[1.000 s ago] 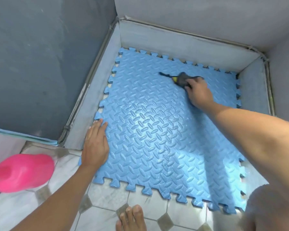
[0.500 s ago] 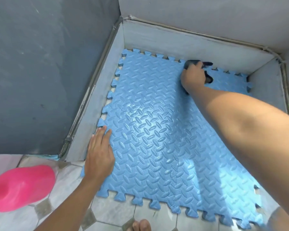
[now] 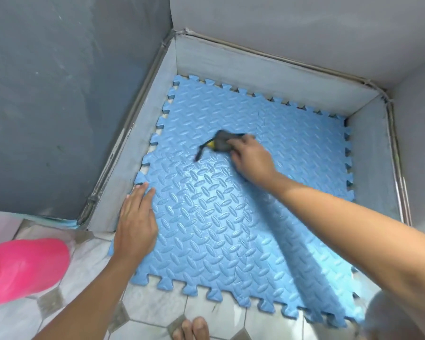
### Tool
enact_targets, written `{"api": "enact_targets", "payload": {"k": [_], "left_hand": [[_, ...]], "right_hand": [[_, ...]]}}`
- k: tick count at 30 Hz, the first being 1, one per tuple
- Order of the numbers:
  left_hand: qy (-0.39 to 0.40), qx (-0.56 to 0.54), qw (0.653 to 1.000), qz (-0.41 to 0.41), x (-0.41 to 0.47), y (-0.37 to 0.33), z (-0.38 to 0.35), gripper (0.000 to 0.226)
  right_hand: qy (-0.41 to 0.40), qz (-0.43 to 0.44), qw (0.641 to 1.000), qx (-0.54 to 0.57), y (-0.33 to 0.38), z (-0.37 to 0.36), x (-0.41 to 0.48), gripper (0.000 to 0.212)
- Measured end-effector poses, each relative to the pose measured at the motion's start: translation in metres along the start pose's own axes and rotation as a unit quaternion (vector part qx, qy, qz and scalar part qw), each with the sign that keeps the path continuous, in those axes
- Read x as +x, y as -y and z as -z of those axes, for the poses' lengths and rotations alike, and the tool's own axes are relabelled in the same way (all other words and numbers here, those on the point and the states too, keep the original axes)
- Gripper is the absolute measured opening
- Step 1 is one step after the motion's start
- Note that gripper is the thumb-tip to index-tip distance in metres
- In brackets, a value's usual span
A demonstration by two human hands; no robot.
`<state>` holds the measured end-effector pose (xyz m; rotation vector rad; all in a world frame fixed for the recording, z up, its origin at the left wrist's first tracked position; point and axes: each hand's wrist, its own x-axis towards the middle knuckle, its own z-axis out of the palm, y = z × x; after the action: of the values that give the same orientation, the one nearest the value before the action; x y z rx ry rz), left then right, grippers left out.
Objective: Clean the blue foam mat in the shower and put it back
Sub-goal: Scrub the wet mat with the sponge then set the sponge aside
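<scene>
The blue foam mat [image 3: 219, 217], ridged and with puzzle-tooth edges, lies flat on the shower floor and looks wet and shiny in the middle. My right hand [image 3: 252, 159] is shut on a dark grey scrubber [image 3: 220, 143] with a yellow spot and a trailing black strap, pressed on the mat's middle-far part. My left hand [image 3: 136, 224] rests flat, fingers together, on the mat's near-left edge.
Low grey curb walls [image 3: 268, 72] with metal trim enclose the mat on the left, far and right sides. A pink plastic container [image 3: 22, 268] lies on the white tiled floor at the near left. My toes [image 3: 192, 328] show at the bottom edge.
My right hand has drawn the scrubber back from the mat's far edge toward its middle and leftward. My left hand has stayed pressed on the near-left edge.
</scene>
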<state>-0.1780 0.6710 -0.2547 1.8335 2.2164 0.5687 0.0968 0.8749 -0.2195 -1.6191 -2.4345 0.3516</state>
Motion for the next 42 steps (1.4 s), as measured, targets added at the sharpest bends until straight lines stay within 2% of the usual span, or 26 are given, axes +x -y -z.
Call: {"api": "enact_targets", "payload": {"k": [2, 5, 7, 9, 12, 14, 16, 19, 22, 23, 24, 25, 27, 28, 31, 33, 35, 38, 40, 42], "left_hand": [[-0.001, 0.002, 1.000, 0.002, 0.000, 0.000, 0.000, 0.049], [-0.002, 0.005, 1.000, 0.003, 0.001, -0.001, -0.001, 0.049], [0.002, 0.005, 1.000, 0.004, 0.001, -0.002, -0.001, 0.049], [0.004, 0.006, 1.000, 0.003, 0.001, -0.001, -0.001, 0.050], [0.002, 0.003, 1.000, 0.002, 0.000, 0.001, -0.001, 0.050], [0.000, -0.005, 1.000, 0.002, 0.000, 0.000, 0.000, 0.050], [-0.002, -0.012, 1.000, -0.003, 0.000, 0.001, 0.000, 0.049], [-0.006, -0.012, 1.000, -0.010, 0.000, 0.003, 0.000, 0.048], [-0.010, -0.015, 1.000, -0.009, 0.000, 0.003, -0.001, 0.048], [-0.009, -0.016, 1.000, -0.007, 0.000, 0.003, 0.000, 0.047], [-0.009, -0.016, 1.000, -0.006, -0.001, 0.003, 0.000, 0.047], [-0.009, -0.015, 1.000, -0.006, -0.001, 0.003, 0.000, 0.047], [-0.007, -0.014, 1.000, -0.004, -0.001, 0.002, 0.000, 0.048], [-0.006, -0.013, 1.000, -0.002, -0.001, 0.002, 0.000, 0.048], [-0.002, -0.013, 1.000, 0.000, -0.001, 0.002, 0.001, 0.049], [0.000, -0.012, 1.000, -0.001, 0.000, 0.001, 0.001, 0.049], [0.003, -0.014, 1.000, 0.003, 0.001, 0.001, 0.001, 0.049], [0.006, -0.016, 1.000, 0.005, -0.001, 0.001, 0.000, 0.049], [0.006, -0.016, 1.000, 0.001, 0.000, 0.002, 0.000, 0.049], [0.005, -0.015, 1.000, 0.000, 0.001, 0.003, -0.001, 0.049]], "right_hand": [[-0.049, -0.155, 0.986, -0.028, -0.069, 0.022, 0.010, 0.035], [-0.085, -0.342, 0.934, -0.061, -0.153, 0.050, 0.011, 0.040], [-0.075, -0.396, 0.914, -0.049, -0.167, 0.054, 0.017, 0.042], [-0.060, -0.386, 0.920, -0.041, -0.144, 0.045, 0.033, 0.039], [-0.049, -0.255, 0.965, -0.026, -0.066, 0.023, 0.054, 0.032], [-0.025, -0.125, 0.992, -0.022, -0.004, 0.012, 0.048, 0.029], [0.032, 0.014, 0.999, -0.011, 0.051, 0.005, 0.023, 0.029], [0.110, 0.203, 0.973, -0.013, 0.091, -0.002, -0.046, 0.030], [0.170, 0.352, 0.920, -0.024, 0.069, 0.002, -0.115, 0.034], [0.178, 0.373, 0.910, -0.031, 0.051, 0.005, -0.123, 0.035], [0.178, 0.357, 0.916, -0.039, 0.031, 0.009, -0.122, 0.036], [0.166, 0.303, 0.937, -0.045, 0.010, 0.015, -0.114, 0.037], [0.091, 0.139, 0.984, -0.062, -0.037, 0.027, -0.084, 0.038], [0.052, 0.047, 0.995, -0.076, -0.063, 0.034, -0.068, 0.038], [0.007, -0.201, 0.976, -0.079, -0.136, 0.060, -0.043, 0.039], [0.024, -0.249, 0.964, -0.084, -0.156, 0.067, -0.047, 0.040], [0.053, -0.176, 0.979, -0.087, -0.144, 0.070, -0.060, 0.040], [0.133, 0.045, 0.988, -0.060, -0.101, 0.069, -0.096, 0.039], [0.207, 0.194, 0.958, -0.043, -0.070, 0.064, -0.130, 0.036], [0.267, 0.335, 0.903, -0.043, -0.043, 0.056, -0.155, 0.033]]}}
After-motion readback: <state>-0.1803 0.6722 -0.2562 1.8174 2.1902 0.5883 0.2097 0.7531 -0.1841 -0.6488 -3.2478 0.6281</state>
